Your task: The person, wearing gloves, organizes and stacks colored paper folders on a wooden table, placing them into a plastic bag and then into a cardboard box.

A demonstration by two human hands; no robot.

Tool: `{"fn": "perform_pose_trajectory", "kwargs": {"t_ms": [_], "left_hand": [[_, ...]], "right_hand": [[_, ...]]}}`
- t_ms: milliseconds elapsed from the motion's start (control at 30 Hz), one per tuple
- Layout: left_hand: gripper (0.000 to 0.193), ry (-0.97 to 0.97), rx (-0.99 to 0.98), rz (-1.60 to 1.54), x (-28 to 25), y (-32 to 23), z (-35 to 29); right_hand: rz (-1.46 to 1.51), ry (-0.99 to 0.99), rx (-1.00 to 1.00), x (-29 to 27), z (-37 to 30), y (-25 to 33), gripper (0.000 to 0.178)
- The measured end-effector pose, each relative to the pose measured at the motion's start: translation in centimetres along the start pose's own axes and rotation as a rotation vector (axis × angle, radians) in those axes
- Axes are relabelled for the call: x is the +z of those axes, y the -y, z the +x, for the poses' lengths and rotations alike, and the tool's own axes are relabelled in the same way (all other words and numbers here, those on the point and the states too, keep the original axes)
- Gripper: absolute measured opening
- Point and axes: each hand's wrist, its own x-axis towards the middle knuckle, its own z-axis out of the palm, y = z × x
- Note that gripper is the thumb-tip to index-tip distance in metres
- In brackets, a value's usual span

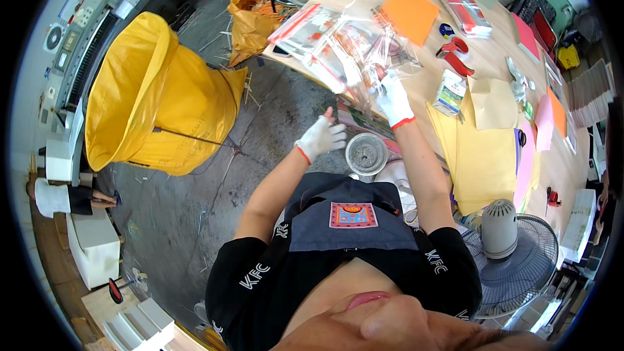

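Observation:
My left hand (322, 138), in a white knit glove with a red cuff, hangs in the air short of the table edge. Its fingers are spread and it holds nothing. In a matching glove, my right hand (394, 100) is at the table's near edge with its fingers closed on a clear plastic bag (365, 84), which is glossy and partly blurred. Beyond it lie more clear bags (318, 29) with red strips and printed contents. An orange square sheet stack (409, 15) is just past them. The right fingertips are partly lost in glare.
To the right are a red tape dispenser (457, 52), a small carton (450, 93) and yellow paper sheets (484, 162). A fan (520, 260) stands close to my right arm. A round container (366, 155) is below my hands. A large yellow bag (162, 104) stands at left.

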Motion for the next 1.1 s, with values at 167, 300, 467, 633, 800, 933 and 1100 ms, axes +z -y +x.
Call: {"fn": "perform_pose_trajectory", "kwargs": {"t_ms": [167, 300, 467, 633, 800, 933, 1100], "left_hand": [[0.087, 0.477, -0.056, -0.066, 8.3, -0.4, 6.4], [0.051, 0.724, 0.163, -0.469, 10.3, -5.4, 9.8], [0.037, 0.135, 0.599, 0.376, 7.1, -17.9, 11.0], [0.032, -0.290, 0.890, 0.739, 0.7, -26.9, 11.5], [0.032, -0.545, 0.774, 0.953, -2.1, -28.4, 12.1], [0.029, -0.433, 0.809, 0.845, -1.0, -28.1, 12.2], [0.052, -0.758, 0.832, 1.152, -3.7, -29.4, 11.0]], "right_hand": [[0.323, -0.168, 0.015, 2.1, 1.0, 2.7, 0.015], [0.360, -0.216, -0.071, -1.9, 2.7, 2.2, 0.017], [0.023, -0.418, -0.062, -5.1, 5.8, -0.5, 0.028], [-0.619, -0.596, -0.499, -7.7, 10.1, 1.9, 0.031], [-1.826, -0.485, -0.423, -7.8, 17.4, 11.5, 0.039], [-2.312, -0.295, -0.259, -9.7, 22.8, 14.8, 0.047], [-2.456, -0.101, 0.057, -10.8, 25.4, 15.8, 0.048]]}}
